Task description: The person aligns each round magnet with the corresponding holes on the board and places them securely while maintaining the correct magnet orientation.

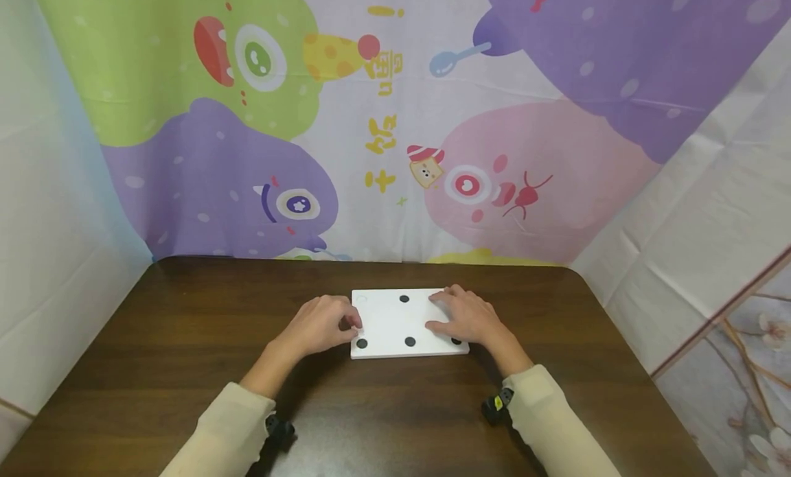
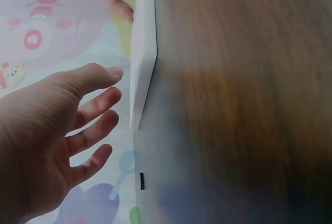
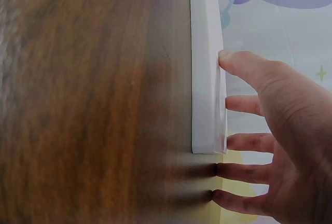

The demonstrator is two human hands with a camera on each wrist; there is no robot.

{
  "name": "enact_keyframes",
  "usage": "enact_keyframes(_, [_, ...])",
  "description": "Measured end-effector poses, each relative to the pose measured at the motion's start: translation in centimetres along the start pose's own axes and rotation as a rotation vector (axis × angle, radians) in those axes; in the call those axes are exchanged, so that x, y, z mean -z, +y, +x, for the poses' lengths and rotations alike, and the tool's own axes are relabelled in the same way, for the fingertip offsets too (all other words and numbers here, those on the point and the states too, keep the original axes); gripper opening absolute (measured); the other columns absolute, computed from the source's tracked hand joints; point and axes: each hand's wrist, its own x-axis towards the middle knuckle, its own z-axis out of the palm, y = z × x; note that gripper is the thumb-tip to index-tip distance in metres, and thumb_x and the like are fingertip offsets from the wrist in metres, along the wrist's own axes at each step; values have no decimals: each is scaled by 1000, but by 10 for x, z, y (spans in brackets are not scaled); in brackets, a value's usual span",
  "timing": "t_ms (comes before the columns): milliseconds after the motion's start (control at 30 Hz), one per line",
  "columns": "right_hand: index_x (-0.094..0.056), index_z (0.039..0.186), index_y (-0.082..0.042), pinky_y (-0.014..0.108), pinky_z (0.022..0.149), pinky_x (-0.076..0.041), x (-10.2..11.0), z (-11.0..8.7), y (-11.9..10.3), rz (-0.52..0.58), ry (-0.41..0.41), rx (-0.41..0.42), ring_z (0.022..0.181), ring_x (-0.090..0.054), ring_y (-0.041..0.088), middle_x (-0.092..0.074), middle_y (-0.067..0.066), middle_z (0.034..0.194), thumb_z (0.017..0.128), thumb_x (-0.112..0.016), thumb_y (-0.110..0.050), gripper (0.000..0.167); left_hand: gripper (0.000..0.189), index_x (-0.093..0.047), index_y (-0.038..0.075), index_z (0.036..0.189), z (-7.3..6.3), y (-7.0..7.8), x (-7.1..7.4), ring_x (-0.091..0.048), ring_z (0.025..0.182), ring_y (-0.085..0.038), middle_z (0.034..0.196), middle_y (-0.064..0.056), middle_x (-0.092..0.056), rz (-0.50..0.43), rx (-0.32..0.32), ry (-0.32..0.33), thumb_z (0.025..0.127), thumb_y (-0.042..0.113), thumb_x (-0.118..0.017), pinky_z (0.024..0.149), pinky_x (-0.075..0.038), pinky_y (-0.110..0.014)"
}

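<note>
A flat white rectangular board (image 1: 386,319) lies on the brown table, bearing several black round spots; a faint pale circle marks its far left corner. My left hand (image 1: 321,322) is at the board's left edge, thumb and fingers loosely bent. In the left wrist view, the left fingers (image 2: 98,123) are spread beside the board, with no held thing visible. My right hand (image 1: 469,316) spreads over the board's right end. In the right wrist view, its thumb and some fingertips (image 3: 236,143) touch the board's top, while other fingers extend past the edge. The right palm partly hides that end.
The dark wooden table (image 1: 395,408) surrounds the board. A printed cartoon curtain (image 1: 383,223) hangs behind its far edge, with pale cloth on both sides. A small dark mark (image 2: 142,181) shows near the table's far edge; I cannot tell what it is.
</note>
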Motion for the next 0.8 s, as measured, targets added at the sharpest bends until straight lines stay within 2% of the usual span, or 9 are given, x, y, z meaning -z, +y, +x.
enact_keyframes(233, [-66, 158, -23, 69, 101, -61, 1, -1, -2, -2, -10, -12, 136, -66, 44, -62, 20, 160, 102, -75, -59, 67, 7, -89, 20, 100, 0, -3, 5, -72, 84, -11, 99, 5, -82, 9, 24, 39, 93, 20, -91, 78, -61, -36])
enact_keyframes(500, [-66, 158, -23, 69, 101, -61, 0, -1, -1, -8, -4, -11, 135, -67, 44, -62, 20, 159, 101, -74, -60, 68, 8, -88, 21, 101, 1, -12, 8, -74, 85, -14, 96, 5, -80, 27, 51, 86, 93, 22, -89, 76, -62, -39])
enact_keyframes(667, [-66, 158, -22, 70, 101, -60, 0, -1, -1, -5, -3, -5, 135, -67, 44, -62, 20, 159, 101, -75, -60, 69, 10, -88, 21, 103, 1, -17, 12, -78, 89, -20, 98, 4, -81, 46, 96, 99, 93, 22, -88, 77, -63, -41])
enact_keyframes(800, [-65, 158, -22, 69, 102, -60, 0, -1, -1, -3, -6, -7, 136, -66, 44, -62, 20, 159, 101, -75, -60, 69, 11, -88, 20, 104, 1, -20, 15, -79, 89, -21, 99, 3, -81, 60, 103, 102, 94, 23, -88, 76, -62, -41])
